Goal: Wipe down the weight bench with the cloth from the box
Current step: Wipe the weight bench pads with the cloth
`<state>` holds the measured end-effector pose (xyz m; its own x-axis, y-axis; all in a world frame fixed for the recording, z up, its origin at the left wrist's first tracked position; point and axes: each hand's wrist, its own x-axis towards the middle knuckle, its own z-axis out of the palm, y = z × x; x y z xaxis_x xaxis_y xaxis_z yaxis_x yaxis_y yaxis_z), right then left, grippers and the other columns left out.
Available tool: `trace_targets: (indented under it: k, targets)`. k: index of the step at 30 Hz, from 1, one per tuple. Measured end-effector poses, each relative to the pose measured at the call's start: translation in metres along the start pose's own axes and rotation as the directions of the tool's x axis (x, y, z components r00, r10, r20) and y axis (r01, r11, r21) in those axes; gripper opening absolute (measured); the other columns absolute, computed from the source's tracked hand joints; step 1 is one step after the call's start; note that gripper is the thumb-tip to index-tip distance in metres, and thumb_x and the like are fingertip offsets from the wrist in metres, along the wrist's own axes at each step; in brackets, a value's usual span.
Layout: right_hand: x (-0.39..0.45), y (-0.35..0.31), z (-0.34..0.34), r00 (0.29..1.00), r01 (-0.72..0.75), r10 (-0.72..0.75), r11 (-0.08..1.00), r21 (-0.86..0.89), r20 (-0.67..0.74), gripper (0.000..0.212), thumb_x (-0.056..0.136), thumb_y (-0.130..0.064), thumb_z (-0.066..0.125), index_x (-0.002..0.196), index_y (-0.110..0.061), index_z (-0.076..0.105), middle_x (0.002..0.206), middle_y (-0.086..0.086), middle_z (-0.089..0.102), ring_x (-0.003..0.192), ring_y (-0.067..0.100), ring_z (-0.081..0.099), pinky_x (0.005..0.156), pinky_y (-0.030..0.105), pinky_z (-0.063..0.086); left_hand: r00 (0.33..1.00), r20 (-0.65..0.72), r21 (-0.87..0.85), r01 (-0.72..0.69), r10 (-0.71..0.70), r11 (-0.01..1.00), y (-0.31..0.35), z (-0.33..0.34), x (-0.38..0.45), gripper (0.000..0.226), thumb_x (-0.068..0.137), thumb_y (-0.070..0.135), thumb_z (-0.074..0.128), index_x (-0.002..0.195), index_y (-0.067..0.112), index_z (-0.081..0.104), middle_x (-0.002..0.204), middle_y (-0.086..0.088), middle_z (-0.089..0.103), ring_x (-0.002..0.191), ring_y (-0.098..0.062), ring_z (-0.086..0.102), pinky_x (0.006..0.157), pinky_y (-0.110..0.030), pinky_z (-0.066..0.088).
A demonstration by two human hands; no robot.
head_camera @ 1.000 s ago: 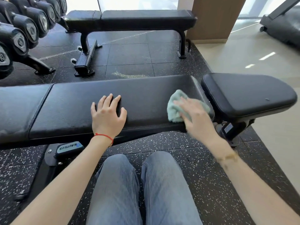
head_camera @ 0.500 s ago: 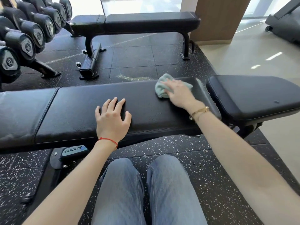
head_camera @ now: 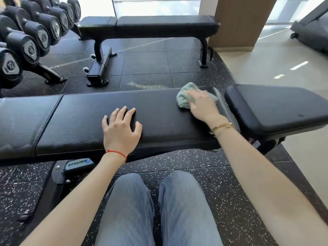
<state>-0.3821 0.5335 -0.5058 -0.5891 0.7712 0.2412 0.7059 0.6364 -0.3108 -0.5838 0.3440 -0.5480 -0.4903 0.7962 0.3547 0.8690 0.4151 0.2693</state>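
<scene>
Altogether two hands, one cloth (head_camera: pixel 186 96).

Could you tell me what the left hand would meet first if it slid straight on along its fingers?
Probably nothing: the left hand points across the bench pad towards bare floor.

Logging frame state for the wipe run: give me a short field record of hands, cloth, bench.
left hand: flat on the bench pad, fingers spread, holding nothing
right hand: pressing on the cloth
cloth: light green, bunched, near the far right end of the long pad
weight bench: black, long pad plus separate seat pad on the right
behind: second bench, dumbbell rack
</scene>
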Motion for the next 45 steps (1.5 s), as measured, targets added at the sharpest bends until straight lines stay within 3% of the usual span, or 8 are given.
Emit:
trace_targets:
  k: [7,17,22,26,34,37,41,45]
  targets:
    - [-0.075,-0.041,0.016,0.96,0.269,-0.277,0.954,0.135,0.045,0.049,0.092,-0.01,0.049,0.138,-0.025,0.047,0.147,0.005,0.045,0.138,0.02,0.036,0.118,0.032,0.017,0.998,0.048,-0.039,-0.036,0.038,0.999,-0.006,-0.004,0.0,0.057,0.091,0.044,0.033,0.142,0.025,0.05,0.151,-0.003,0.045,0.143,-0.022,0.033,0.119,-0.051,0.017]
    - [0.027,-0.036,0.037,0.999,-0.047,0.047,0.999,0.022,-0.02,0.045,0.094,-0.013,0.046,0.136,-0.025,0.048,0.149,0.012,0.04,0.138,0.03,0.033,0.115,0.044,0.015,0.996,0.076,0.086,0.037,-0.044,0.996,-0.105,-0.035,0.003,0.053,0.096,0.046,0.044,0.144,0.025,0.047,0.152,-0.001,0.044,0.145,-0.024,0.03,0.119,-0.055,0.012]
    - [0.01,-0.119,0.071,0.962,0.256,-0.265,0.958,0.129,0.06,0.048,0.093,-0.011,0.047,0.139,-0.024,0.047,0.151,0.005,0.039,0.141,0.028,0.031,0.118,0.043,0.015,0.999,0.018,0.061,0.033,-0.034,0.998,-0.111,-0.032,0.002,0.056,0.09,0.049,0.035,0.14,0.028,0.051,0.148,0.002,0.048,0.141,-0.022,0.035,0.116,-0.053,0.019]
    - [-0.05,-0.103,0.047,0.887,0.408,-0.443,0.882,0.235,0.126,0.055,0.091,-0.005,0.047,0.142,-0.027,0.043,0.153,-0.003,0.035,0.144,0.013,0.024,0.121,0.034,0.012,1.0,-0.024,0.049,0.021,-0.02,0.999,-0.113,-0.03,0.001,0.053,0.09,0.047,0.038,0.138,0.028,0.052,0.146,0.002,0.051,0.139,-0.022,0.038,0.115,-0.052,0.02]
    - [0.046,-0.065,0.048,0.999,0.034,-0.034,0.998,0.06,0.006,0.049,0.09,-0.008,0.049,0.135,-0.025,0.051,0.148,0.009,0.042,0.138,0.028,0.035,0.116,0.042,0.016,0.999,-0.037,0.057,0.039,-0.037,0.998,-0.112,-0.029,0.002,0.054,0.089,0.047,0.037,0.138,0.03,0.052,0.146,0.005,0.051,0.139,-0.02,0.039,0.116,-0.052,0.021]
    - [0.062,-0.125,0.075,0.985,0.157,-0.163,0.984,0.086,0.057,0.05,0.084,-0.005,0.05,0.13,-0.026,0.055,0.144,0.009,0.048,0.129,0.035,0.043,0.111,0.043,0.027,0.999,-0.044,0.06,0.032,-0.029,0.998,-0.113,-0.029,0.002,0.055,0.089,0.047,0.036,0.138,0.03,0.053,0.145,0.005,0.052,0.138,-0.021,0.04,0.116,-0.052,0.022]
    - [0.004,-0.153,0.072,0.896,0.407,-0.433,0.889,0.209,0.099,0.056,0.085,-0.003,0.049,0.137,-0.023,0.05,0.149,0.003,0.041,0.141,0.022,0.032,0.119,0.038,0.017,0.999,-0.04,0.063,0.025,-0.023,0.998,-0.114,-0.029,0.001,0.055,0.089,0.047,0.035,0.139,0.029,0.052,0.146,0.004,0.051,0.139,-0.021,0.04,0.116,-0.052,0.021]
    - [-0.029,-0.082,0.044,0.944,0.302,-0.325,0.919,0.254,0.057,0.057,0.084,0.0,0.046,0.133,-0.027,0.053,0.146,-0.001,0.046,0.14,0.016,0.035,0.118,0.036,0.022,0.999,-0.044,0.055,0.027,-0.025,0.998,-0.114,-0.029,0.001,0.055,0.089,0.047,0.036,0.139,0.029,0.053,0.146,0.004,0.051,0.139,-0.021,0.039,0.116,-0.052,0.021]
